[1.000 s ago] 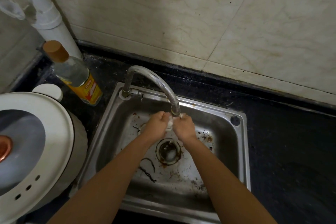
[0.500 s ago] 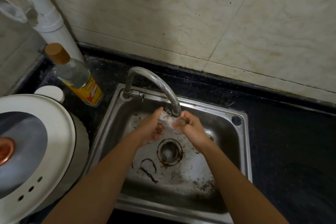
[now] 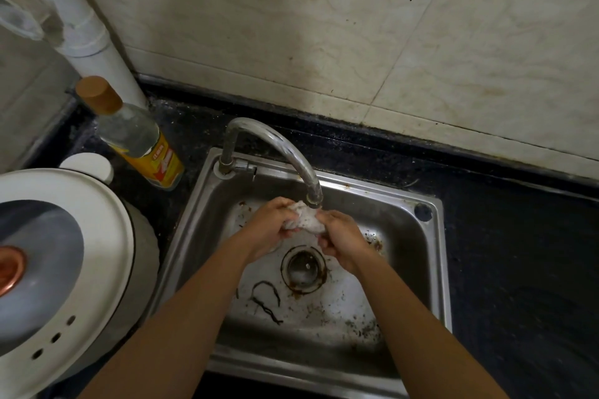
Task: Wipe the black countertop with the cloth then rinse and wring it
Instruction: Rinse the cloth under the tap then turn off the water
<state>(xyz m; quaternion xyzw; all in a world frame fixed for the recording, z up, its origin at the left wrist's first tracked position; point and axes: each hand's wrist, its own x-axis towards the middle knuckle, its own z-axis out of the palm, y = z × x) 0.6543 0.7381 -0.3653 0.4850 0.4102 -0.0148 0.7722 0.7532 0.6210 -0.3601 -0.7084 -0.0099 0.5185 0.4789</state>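
Observation:
A small whitish, speckled cloth is bunched between both hands right under the spout of the curved metal tap. My left hand grips its left end and my right hand grips its right end, both over the steel sink just above the drain. The black countertop surrounds the sink. I cannot tell whether water is running.
A clear bottle with a tan cap and yellow label stands left of the tap. A large white appliance lid fills the left edge, with a white pipe behind. Dark debris lies on the sink floor. Tiled wall behind.
The hands, pressed tight together under the spout a second ago, have drawn slightly apart. More of the cloth now shows stretched between them.

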